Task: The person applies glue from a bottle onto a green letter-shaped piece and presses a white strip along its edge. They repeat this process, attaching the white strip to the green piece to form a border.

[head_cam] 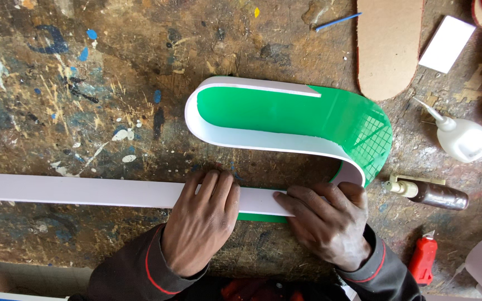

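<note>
Both hands flat, low in the frame's middle: left hand (202, 220) spread palm-down on the white strip (73, 191), no grip closed, fingers only pressing; right hand (330, 223) likewise open, fingertips pinning the strip where it meets the green sheet (285, 114) near the lower bend. Strip running from the left edge of the frame along the worktop (85, 83), then curling up and back over the green sheet at centre, a loop standing on edge. Best done, by the look of it, with steady downward pressure and the strip's edge kept flush to the green edge, hands working outward from the join so no bubble or skew creeps in. Plenty of open room to the left and upper left. Tighter on the right: brown bottle (433, 194) just beside the right hand, white glue bottle (461, 136) above it, red cutter (422, 258) at lower right, tan sole (389, 44) at upper right.
</note>
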